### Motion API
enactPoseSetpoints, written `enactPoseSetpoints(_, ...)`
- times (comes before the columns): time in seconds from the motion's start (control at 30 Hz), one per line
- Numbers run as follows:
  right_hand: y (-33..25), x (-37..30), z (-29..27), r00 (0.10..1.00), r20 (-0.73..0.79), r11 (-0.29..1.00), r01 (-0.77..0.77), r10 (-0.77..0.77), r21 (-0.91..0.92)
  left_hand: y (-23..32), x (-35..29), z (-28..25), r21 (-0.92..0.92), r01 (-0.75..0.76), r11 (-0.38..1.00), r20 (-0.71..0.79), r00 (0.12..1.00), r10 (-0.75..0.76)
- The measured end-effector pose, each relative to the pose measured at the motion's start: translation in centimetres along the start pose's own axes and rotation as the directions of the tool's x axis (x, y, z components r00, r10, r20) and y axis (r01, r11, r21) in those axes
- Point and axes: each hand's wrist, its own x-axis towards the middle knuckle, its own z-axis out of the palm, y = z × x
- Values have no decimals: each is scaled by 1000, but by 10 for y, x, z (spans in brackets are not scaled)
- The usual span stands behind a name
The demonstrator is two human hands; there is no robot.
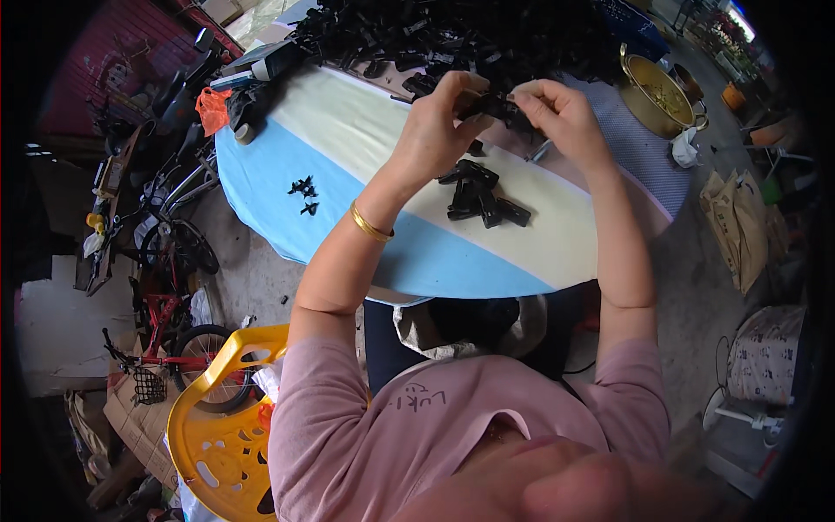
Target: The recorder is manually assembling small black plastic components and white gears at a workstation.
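1. The round desk (pixel 452 261), under a blue-and-cream striped cloth, is the clock; 12 points away from the person.
2. Just off centre toward 1 o'clock, above the desk, is a small dark black plastic part (pixel 498 109).
3. The left hand (pixel 435 129), gold bangle (pixel 371 223) at its wrist, grips that part between thumb and fingers; the right hand (pixel 565 115) pinches its 2-o'clock end.
4. Near 5 o'clock: a little pile of black oblong plastic pieces (pixel 485 198).
5. Toward 9: tiny black bits (pixel 304 191).
6. At 12: a large black heap (pixel 452 39).
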Motion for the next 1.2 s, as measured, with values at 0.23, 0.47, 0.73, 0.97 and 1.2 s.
enactPoseSetpoints(0.23,14,4,-17,997,21,849,-51,73,-526,-24,-3,-12,292,47,955,386,908,-162)
enactPoseSetpoints(0.47,30,11,-9,997,-55,880,-67,47,-471,-34,-1,-11,168,81,982,610,774,-169)
enactPoseSetpoints(0.73,12,0,23,999,45,993,10,-15,119,-26,4,-12,-342,364,866,291,918,-271)
enactPoseSetpoints(0.97,15,-5,34,999,-41,992,14,-19,-124,-19,3,-7,-399,173,900,215,972,-91)
enactPoseSetpoints(1.2,7,-7,28,998,21,934,62,-58,-352,-23,2,-6,-381,250,890,198,963,-186)
